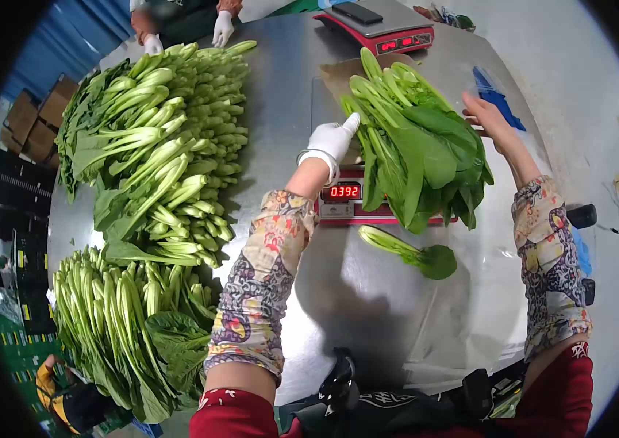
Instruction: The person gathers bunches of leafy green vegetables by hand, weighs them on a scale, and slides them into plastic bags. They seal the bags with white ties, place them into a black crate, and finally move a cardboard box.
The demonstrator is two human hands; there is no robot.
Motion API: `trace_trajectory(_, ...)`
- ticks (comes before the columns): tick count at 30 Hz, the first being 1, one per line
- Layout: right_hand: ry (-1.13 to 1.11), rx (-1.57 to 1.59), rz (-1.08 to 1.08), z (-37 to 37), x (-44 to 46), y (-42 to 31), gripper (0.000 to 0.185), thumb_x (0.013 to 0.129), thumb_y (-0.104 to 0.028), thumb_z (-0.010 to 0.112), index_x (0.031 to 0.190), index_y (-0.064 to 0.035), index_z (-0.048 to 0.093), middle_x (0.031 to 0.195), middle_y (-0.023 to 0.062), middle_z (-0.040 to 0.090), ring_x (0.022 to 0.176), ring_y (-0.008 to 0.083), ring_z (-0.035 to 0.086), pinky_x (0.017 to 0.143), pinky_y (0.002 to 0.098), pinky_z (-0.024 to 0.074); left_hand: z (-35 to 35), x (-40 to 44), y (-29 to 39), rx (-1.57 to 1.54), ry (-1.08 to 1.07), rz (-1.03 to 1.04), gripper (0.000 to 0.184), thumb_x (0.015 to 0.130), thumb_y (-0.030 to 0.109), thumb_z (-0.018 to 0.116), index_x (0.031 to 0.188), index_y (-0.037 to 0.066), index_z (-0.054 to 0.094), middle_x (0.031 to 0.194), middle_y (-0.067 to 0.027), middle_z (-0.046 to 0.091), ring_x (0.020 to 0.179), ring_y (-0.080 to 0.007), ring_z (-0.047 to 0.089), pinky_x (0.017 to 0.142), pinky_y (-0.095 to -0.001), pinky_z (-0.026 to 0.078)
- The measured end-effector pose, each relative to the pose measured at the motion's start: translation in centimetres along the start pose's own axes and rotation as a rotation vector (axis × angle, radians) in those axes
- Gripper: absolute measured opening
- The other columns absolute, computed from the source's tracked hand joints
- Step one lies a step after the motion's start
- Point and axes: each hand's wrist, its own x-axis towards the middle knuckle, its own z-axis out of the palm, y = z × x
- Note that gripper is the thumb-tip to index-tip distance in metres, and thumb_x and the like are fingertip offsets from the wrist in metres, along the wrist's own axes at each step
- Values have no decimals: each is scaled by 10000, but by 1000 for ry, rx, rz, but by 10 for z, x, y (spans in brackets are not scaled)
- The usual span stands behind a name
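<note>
A loose bunch of long-stemmed leafy greens, like choy sum (426, 146), lies on a red digital scale (379, 212) whose display reads 0.392. My left hand (330, 140), in a white glove, is closed at the left edge of the bunch, its thumb against the stems; its other fingers are partly hidden. Bare and with fingers apart, my right hand (486, 117) is just off the right side of the leaves, holding nothing. A single small stalk of greens (408, 252) lies on the metal table in front of the scale.
Big piles of the same greens (171, 153) cover the table's left side. A second red scale (375, 29) with a phone stands at the back. Blue plastic (498, 98) lies on the right. Across the table is a person with white gloves (223, 29); another is lower left.
</note>
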Motion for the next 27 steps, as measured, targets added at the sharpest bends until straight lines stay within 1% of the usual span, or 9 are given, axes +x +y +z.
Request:
trace_trajectory(3, 45, -91, -91, 13, -17, -5, 872, 784, -639, 527, 1368, -21, 330, 1253, 195, 493, 1143, 250, 480, 892, 369, 410, 15, -7, 2, -12, 1, 7, 586, 841, 535, 553, 937, -41, 604, 887, -118, 621, 762, -218, 595, 676, -326, 502)
trace_trajectory(7, -83, -109, -167, 28, -30, -1, 885, 792, -517, 584, 1405, -1, 210, 1304, 254, 440, 1177, 304, 472, 964, 351, 372, 22, -14, 11, 649, 367, 183, 828, 743, 693, 511, 1013, -84, 610, 1035, -248, 615, 996, -352, 587, 878, -375, 424)
trace_trajectory(12, 149, -156, -218, 37, -26, 15, 787, 807, -511, 551, 1347, 22, 343, 1271, 279, 462, 1175, 331, 480, 970, 351, 370, 23, -26, 20, 968, 420, 218, 329, 742, 275, 541, 853, -5, 673, 877, -255, 624, 883, -385, 605, 798, -399, 476)
trace_trajectory(14, 172, -150, -174, 33, -29, 14, 789, 802, -531, 552, 1332, 24, 369, 1247, 273, 485, 1162, 330, 492, 963, 350, 377, -4, -39, 20, 828, 497, 286, 302, 727, 240, 502, 819, 10, 676, 783, -220, 638, 775, -363, 624, 732, -379, 486)
trace_trajectory(17, 181, -142, -178, 18, -34, 17, 798, 794, -559, 553, 1308, 32, 403, 1206, 270, 517, 1139, 329, 511, 950, 352, 389, -61, -108, 11, 733, 544, 163, 321, 738, 243, 476, 851, 6, 662, 832, -238, 619, 838, -403, 595, 771, -410, 467)
trace_trajectory(19, 170, -126, -182, 14, -39, 25, 809, 790, -575, 553, 1297, 40, 415, 1190, 268, 530, 1128, 330, 520, 943, 355, 396, -105, -140, -22, 1031, 552, 252, 302, 775, 233, 500, 861, -15, 650, 743, -215, 635, 687, -346, 629, 671, -388, 492)
trace_trajectory(21, 180, -103, -189, 11, -44, 24, 822, 788, -586, 552, 1291, 50, 418, 1185, 266, 536, 1123, 331, 523, 939, 359, 401, -121, -179, -38, 574, 506, 81, 241, 821, 180, 527, 863, -33, 632, 652, -158, 629, 516, -222, 600, 526, -316, 475)
trace_trajectory(23, 190, -100, -156, 16, -47, 22, 815, 798, -580, 547, 1289, 57, 416, 1198, 252, 534, 1127, 322, 522, 943, 355, 400, -128, -207, -51, 403, 639, 144, 172, 854, 111, 531, 867, -39, 614, 611, -99, 609, 449, -112, 542, 447, -238, 423)
trace_trajectory(27, 168, 17, -115, 32, -40, 30, 791, 804, -562, 552, 1281, 56, 427, 1195, 257, 533, 1113, 318, 533, 930, 351, 413, -133, -251, -66, 347, 939, 319, 208, 885, 119, 520, 969, -46, 614, 651, -100, 632, 517, -116, 579, 493, -228, 453)
